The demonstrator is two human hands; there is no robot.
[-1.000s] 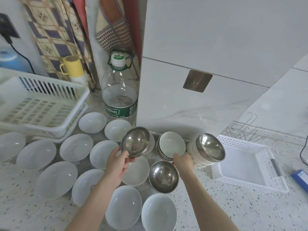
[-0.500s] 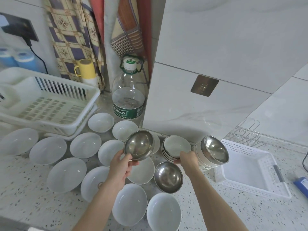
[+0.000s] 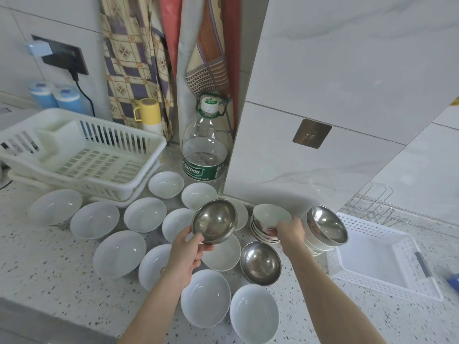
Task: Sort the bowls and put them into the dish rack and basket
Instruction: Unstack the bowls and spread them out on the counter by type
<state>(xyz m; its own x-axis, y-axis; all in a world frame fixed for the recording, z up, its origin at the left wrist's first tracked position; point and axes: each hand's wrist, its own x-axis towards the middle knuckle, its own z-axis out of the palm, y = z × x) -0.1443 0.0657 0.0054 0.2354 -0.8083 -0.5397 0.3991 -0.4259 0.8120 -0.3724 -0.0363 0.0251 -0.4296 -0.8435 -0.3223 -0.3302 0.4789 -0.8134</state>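
Note:
My left hand (image 3: 187, 249) grips a steel bowl (image 3: 214, 221) by its near rim and holds it tilted above the counter. My right hand (image 3: 290, 231) holds the near edge of a stack of small white bowls (image 3: 268, 220). Another steel bowl (image 3: 260, 263) sits on the counter between my arms. A third steel bowl (image 3: 326, 227) tops a tilted stack of white bowls at the right. Several white bowls (image 3: 145, 214) are spread over the counter. The white dish rack (image 3: 82, 155) stands at the left, the white basket (image 3: 382, 259) at the right.
A large water bottle (image 3: 205, 150) stands behind the bowls against a tiled wall corner. A yellow mug (image 3: 147, 111) and two blue containers (image 3: 56, 96) stand behind the rack. A wire rack (image 3: 372, 206) lies behind the basket. The counter's front edge runs at lower left.
My left hand still holds the steel bowl at about the same spot, and my right hand stays at the stack of small white bowls. The view has shifted slightly.

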